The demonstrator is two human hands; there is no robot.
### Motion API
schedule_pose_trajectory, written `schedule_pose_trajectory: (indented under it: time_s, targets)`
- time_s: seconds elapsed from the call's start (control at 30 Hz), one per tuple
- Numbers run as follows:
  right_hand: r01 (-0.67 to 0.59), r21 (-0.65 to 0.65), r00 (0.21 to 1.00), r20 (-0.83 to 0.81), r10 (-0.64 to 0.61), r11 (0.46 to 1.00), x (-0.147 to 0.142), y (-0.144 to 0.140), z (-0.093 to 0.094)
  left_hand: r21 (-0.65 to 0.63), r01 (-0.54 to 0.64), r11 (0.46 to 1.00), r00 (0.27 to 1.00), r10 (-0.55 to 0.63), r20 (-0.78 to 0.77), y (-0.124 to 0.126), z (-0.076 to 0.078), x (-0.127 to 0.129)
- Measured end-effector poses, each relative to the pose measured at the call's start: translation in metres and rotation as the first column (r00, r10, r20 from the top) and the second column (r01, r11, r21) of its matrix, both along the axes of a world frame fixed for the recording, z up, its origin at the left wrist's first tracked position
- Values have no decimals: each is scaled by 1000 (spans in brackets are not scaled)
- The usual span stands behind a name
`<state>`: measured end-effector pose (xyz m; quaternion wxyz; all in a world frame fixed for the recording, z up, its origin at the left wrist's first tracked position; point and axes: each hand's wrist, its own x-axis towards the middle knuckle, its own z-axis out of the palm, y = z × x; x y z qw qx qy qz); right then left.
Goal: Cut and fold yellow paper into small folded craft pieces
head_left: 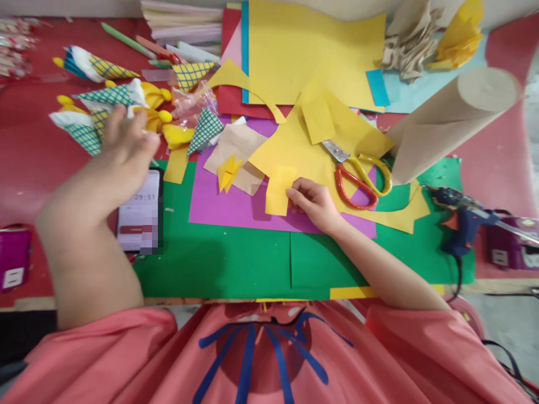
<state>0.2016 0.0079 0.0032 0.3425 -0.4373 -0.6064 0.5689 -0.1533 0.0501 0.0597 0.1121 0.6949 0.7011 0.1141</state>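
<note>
- Yellow paper piece (278,191) lies on the purple sheet (227,205), pinched at its right edge by the right hand (314,202).
- Left hand (124,148) hovers loosely open, holding nothing, near the paper cones (95,115) at far left.

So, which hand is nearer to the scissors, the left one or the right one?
Right. The right hand pinches a small yellow paper piece just left of the scissors. The left hand is raised far to their left, near the paper cones.
</note>
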Motion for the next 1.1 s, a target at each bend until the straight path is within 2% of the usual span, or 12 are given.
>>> schedule_pose_trajectory:
  time_s: [0.07,0.1,0.13,0.17,0.23,0.27,0.33,0.4,0.5,0.73,0.93,1.1]
  targets:
    - [-1,2,1000,-3,1,1000,0,0,0,144,34,989,988,-55,142,-5,18,27]
    - [1,3,1000,-2,-1,1000,0,0,0,255,-9,967,962,-61,266,-7,23,43]
    - [4,2,1000,-1,-4,1000,0,0,0,282,-18,959,907,-104,409,-10,24,60]
    - [6,0,1000,-2,-6,1000,0,0,0,292,14,956,814,-180,552,-13,21,78]
    - [11,-7,1000,-7,-11,1000,0,0,0,85,179,980,638,-181,749,-19,8,112]
    - [15,-10,1000,-7,-15,1000,0,0,0,-39,266,963,579,-127,805,-22,-1,127]
    - [26,-4,1000,1,-26,1000,0,0,-1,-203,363,909,508,-11,861,-29,-17,151]
    - [36,18,999,12,-36,999,-1,0,-2,-271,365,891,507,54,860,-37,-29,165]
    - [29,35,1000,5,-29,999,-1,-1,-3,-295,364,884,480,94,872,-47,-39,173]
    - [-66,10,995,-77,67,998,-1,-1,6,-247,299,922,385,120,915,-52,-55,169]
    - [-58,53,998,10,58,997,-1,-1,7,-221,342,913,389,76,918,-53,-54,168]
    - [6,2,1000,-4,-6,1000,0,-1,5,-163,332,929,355,37,934,-53,-49,166]
